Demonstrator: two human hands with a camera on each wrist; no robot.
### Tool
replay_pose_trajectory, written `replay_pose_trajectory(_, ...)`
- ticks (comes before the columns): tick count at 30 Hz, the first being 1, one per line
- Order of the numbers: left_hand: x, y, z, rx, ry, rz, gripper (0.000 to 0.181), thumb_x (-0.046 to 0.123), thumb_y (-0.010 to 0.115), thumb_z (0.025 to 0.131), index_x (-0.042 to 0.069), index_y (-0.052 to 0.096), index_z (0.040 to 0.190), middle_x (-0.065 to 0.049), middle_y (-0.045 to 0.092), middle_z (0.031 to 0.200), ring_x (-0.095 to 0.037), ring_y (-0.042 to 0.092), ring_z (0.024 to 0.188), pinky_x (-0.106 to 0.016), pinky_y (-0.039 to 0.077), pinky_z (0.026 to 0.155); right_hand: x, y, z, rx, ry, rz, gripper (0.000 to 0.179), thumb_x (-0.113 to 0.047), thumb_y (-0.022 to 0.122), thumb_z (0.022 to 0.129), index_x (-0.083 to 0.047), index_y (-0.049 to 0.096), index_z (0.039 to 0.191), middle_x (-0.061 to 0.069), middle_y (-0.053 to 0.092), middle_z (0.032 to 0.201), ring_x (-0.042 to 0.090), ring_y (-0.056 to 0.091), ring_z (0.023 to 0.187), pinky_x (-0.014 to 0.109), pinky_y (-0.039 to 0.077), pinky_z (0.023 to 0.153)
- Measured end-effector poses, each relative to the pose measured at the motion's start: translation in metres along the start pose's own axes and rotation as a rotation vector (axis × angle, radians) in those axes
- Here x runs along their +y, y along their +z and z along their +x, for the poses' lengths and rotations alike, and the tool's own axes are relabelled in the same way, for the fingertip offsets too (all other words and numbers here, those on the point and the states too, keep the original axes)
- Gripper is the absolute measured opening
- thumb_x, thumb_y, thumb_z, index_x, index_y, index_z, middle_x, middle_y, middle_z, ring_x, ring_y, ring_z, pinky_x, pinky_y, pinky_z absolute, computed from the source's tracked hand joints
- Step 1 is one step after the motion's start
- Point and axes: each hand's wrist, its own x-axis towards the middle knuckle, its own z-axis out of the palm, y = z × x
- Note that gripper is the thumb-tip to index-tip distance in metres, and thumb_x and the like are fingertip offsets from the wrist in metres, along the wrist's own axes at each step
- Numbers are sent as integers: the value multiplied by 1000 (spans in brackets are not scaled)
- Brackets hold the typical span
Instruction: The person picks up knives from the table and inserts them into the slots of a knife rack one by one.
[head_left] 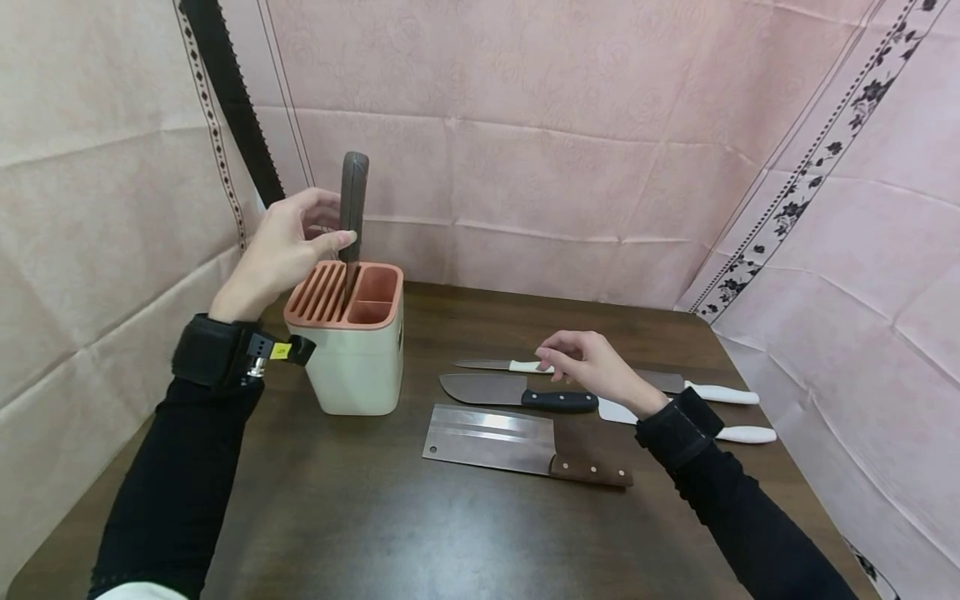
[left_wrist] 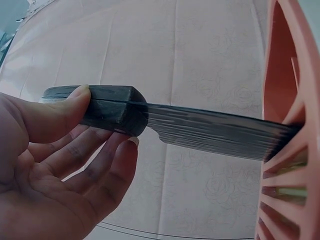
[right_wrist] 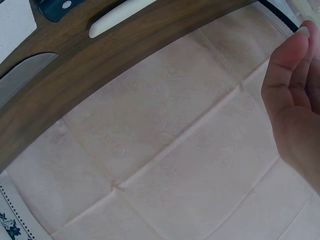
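With thumb and fingertips, the left hand [head_left: 281, 242] pinches the dark handle of a kitchen knife [head_left: 353, 200]. That knife stands nearly upright, its blade partly down in a slot of the cream knife block [head_left: 358, 367] with a salmon slotted top. In the left wrist view the bare blade [left_wrist: 210, 131] runs from the handle into the slot. The right hand [head_left: 588, 362] hovers over the laid-out knives, fingers loosely bent and holding nothing. A small white-handled knife [head_left: 523, 367] lies partly hidden behind it.
On the brown table [head_left: 322, 517] lie a black-handled knife [head_left: 558, 401], a wood-handled cleaver [head_left: 491, 437] and two larger white-handled knives, one farther back [head_left: 723, 394] and one nearer [head_left: 746, 434]. Pale pink patterned cloth [head_left: 525, 167] hangs behind and at both sides.
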Motion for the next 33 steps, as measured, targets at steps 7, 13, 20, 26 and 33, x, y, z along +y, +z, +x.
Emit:
replay_pose_trajectory(7,-2,1,0,-4,16,14,42,19,58,97,8,48,136,-16,61,123,-30,60,110,-37,48,88,0,0,-2,-3,-5,4,20,-19,58,97,-5,67,108,8,71,89,9,62,69,25,53,62)
replay_pose_trajectory(13,-2,2,1,-13,13,2,43,18,59,96,8,47,137,-19,60,124,-34,59,112,-45,46,91,2,0,-2,-2,-1,7,21,-19,58,97,-4,67,109,8,71,88,17,63,70,25,54,62)
replay_pose_trajectory(20,-4,3,2,-20,-2,-6,44,17,59,96,6,46,137,-21,59,126,-37,56,116,-54,43,99,4,0,-1,-4,4,2,21,-20,59,97,-5,67,110,8,71,89,14,63,70,36,57,66)
replay_pose_trajectory(26,-5,3,2,-25,-15,2,44,17,59,96,5,47,137,-22,59,126,-37,55,118,-55,41,101,6,0,1,-10,24,6,22,-20,59,97,-5,66,111,9,71,90,10,63,70,36,57,67)
replay_pose_trajectory(33,-11,5,3,-46,-33,16,44,18,58,97,3,46,136,-22,58,126,-36,55,117,-54,42,99,10,2,4,-8,41,-6,20,-11,57,97,1,65,111,15,71,90,9,61,68,27,55,64)
